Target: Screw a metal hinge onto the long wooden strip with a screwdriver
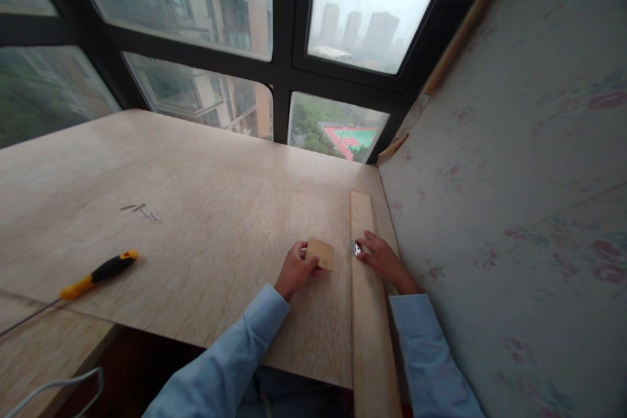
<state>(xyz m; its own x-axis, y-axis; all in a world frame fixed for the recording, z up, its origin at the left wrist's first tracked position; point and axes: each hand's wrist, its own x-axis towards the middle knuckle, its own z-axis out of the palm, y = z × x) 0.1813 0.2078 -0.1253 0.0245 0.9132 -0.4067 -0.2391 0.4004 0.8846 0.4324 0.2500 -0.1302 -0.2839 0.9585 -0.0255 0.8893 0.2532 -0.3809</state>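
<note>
- Our left grip is clamped on the wooden square (pixel 321 253), thumb on its upper face and fingers around its left side and beneath; the left hand (pixel 295 270) is above the table (pixel 210 209).
- Our right grip is closed on the small metal bracket (pixel 356 248), thumb and forefinger at its right side; the right hand (pixel 383 260) is over the long board (pixel 362 214).
- We have that bracket at the board's left edge, to the right of the wooden square and apart from it.
- The board runs away from us along the table's right side, near the flowered wall (pixel 519 170).
- Both our arms are in light blue sleeves (pixel 230 353).
- Well to our left, several thin screws (pixel 140 210) lie loosely grouped on the table.
- Nearer us than the screws is the yellow-and-black screwdriver (pixel 100 274), its handle pointing away to the right.
- A pale cable (pixel 68 381) bends at our lower left.
- Beyond the table's far edge, we face dark-framed windows (pixel 283 65), with buildings and a red-and-green court outside.
</note>
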